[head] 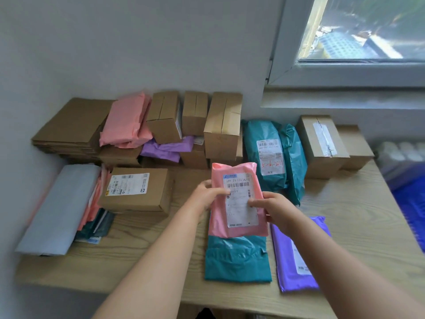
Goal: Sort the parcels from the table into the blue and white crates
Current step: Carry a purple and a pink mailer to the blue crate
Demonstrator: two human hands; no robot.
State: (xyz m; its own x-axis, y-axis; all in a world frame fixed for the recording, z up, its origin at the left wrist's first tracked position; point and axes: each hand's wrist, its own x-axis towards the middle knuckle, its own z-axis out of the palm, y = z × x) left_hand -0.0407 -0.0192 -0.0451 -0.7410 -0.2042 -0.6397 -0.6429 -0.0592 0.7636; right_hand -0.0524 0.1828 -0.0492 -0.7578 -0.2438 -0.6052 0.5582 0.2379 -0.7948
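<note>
One pink mailer (pixel 239 203), judged light, soft and slippery, is pinched at its side edges by left hand (pixel 207 196) and right hand (pixel 271 208).

I'm reading "501 E9 114 (A29)" above a barcode on the white label (pixel 241 203) of the pink parcel (pixel 230 229). Behind it, the teal parcel (pixel 255 132) is showing a printed "042-042" and red handwriting starting "5-6".

We face a pale grey wall (pixel 115 42) that meets a window (pixel 368 28) on our right, with daylight coming through it. Below it runs a grey sill (pixel 345 104). A light wooden desk (pixel 138 256) fills the corner.
</note>
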